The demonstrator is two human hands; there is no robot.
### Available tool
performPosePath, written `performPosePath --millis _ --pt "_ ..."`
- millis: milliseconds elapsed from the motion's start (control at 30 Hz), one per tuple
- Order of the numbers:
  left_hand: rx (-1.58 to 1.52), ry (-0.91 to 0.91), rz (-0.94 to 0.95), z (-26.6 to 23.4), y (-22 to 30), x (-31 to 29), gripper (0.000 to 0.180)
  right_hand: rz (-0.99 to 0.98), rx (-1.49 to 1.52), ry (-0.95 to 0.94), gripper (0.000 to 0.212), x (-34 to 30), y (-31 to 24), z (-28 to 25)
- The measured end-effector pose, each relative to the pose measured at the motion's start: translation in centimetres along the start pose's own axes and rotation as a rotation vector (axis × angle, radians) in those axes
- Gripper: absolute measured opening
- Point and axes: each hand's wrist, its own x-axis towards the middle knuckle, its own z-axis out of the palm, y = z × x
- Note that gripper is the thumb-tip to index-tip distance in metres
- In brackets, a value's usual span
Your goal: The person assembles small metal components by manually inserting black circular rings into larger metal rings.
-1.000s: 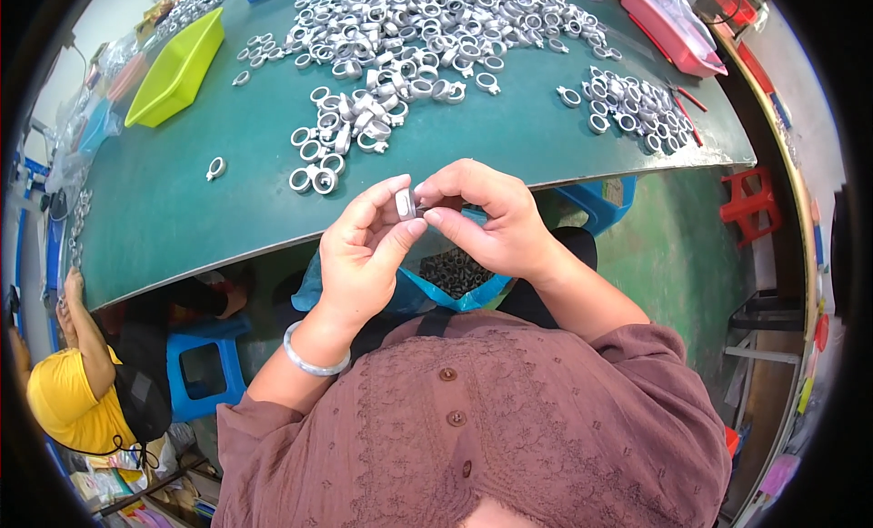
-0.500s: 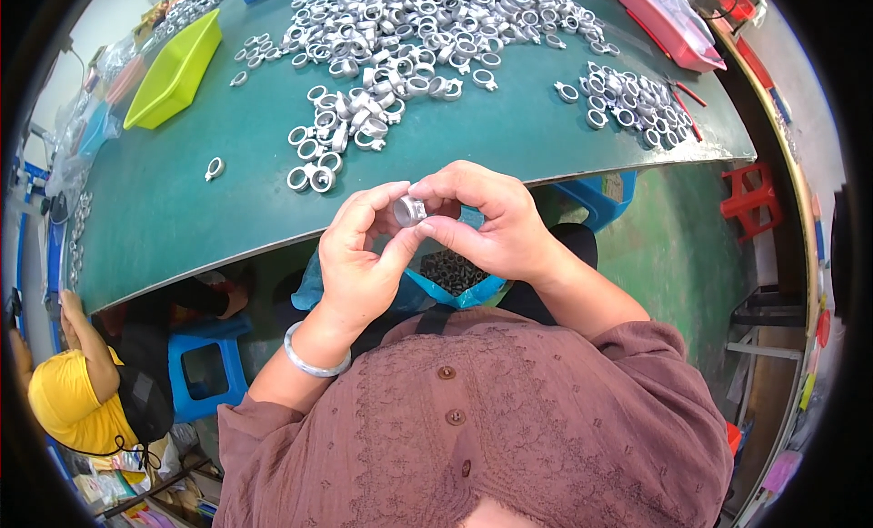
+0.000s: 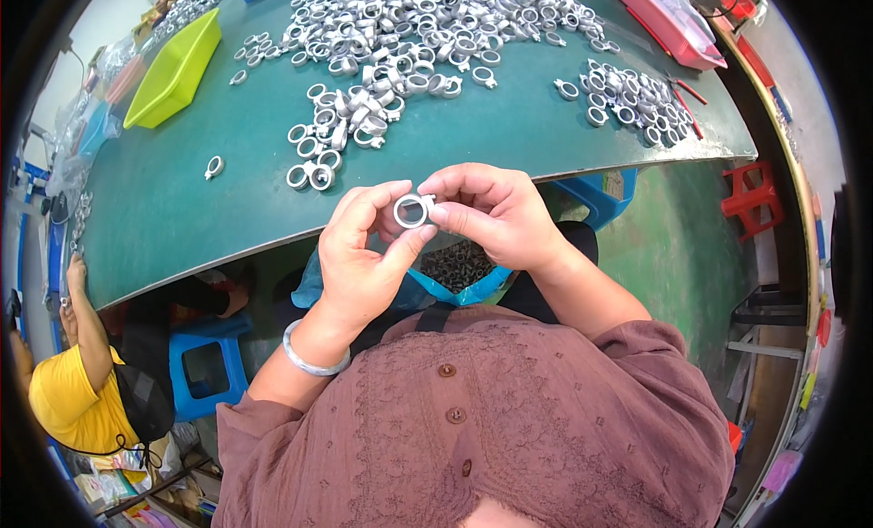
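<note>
A silver metal ring clamp is held between both hands just off the table's front edge, its round opening facing me. My left hand pinches its left side between thumb and fingers. At the ring's lug, the thumb and fingers of my right hand are closed on the right side. Below the hands, a blue bag sits open at my lap with many small dark metal pieces inside. A large heap of similar ring clamps covers the far middle of the green table.
A smaller pile of clamps lies at the right beside red-handled pliers. One lone clamp rests at the left. A lime-green bin and a pink bin stand on the table. A person in yellow works at the left.
The ring clamp has turned between my fingers, so its opening now faces me. My right fingers have shifted slightly on it. The person at the left has reached an arm toward the table.
</note>
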Motion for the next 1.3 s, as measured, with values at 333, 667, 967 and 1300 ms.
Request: performPosePath --millis 333,667,967,1300 --pt "-0.484 -0.095 -0.29 0.0 0.3 -0.2 0.039 -0.355 -0.514 -0.059 0.019 0.1 -0.2 -0.8" --pt "-0.231 -0.047 0.021 0.3 -0.1 -0.4 0.056 -0.138 -0.112 -0.018 0.035 -0.5 0.2 -0.4" --pt "-0.207 -0.053 0.038 0.2 -0.2 -0.4 0.06 -0.135 -0.097 -0.024 0.036 -0.4 0.2 -0.4" --pt "-0.032 -0.235 -0.105 0.4 -1.6 -0.9 0.041 -0.326 -0.648 0.115 0.023 2.6 0.6 -1.7"
